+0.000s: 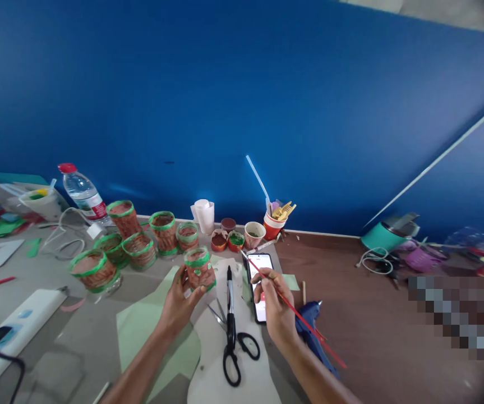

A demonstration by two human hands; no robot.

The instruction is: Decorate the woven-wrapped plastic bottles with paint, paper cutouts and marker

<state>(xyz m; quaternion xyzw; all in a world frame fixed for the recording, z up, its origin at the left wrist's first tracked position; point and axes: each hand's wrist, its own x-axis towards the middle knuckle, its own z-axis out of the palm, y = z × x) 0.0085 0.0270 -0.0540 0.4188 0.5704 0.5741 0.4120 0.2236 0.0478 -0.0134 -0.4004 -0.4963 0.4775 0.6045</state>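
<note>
My left hand (183, 294) grips a small cup (200, 275) painted brown, with a green rim and green spots on its side. In my right hand (276, 300) is a thin red paintbrush (304, 324), its tip pointing up and left over a phone (260, 264). Beyond the hands stand a pot of green paint (236, 241), a pot of brown paint (219, 241) and a paper cup (254, 234). Between my forearms lie black-handled scissors (232, 367) and a black marker (230, 308). Several similar brown cups with green rims, one a tall cup (164, 233), stand to the left.
A water bottle (84, 193) stands at the back left, with a white power strip (27, 331) nearer. A blue glue gun (315, 342) lies beside my right forearm. A red cup (274, 224) holds yellow forks and a straw. Behind the table rises a blue wall (225, 101).
</note>
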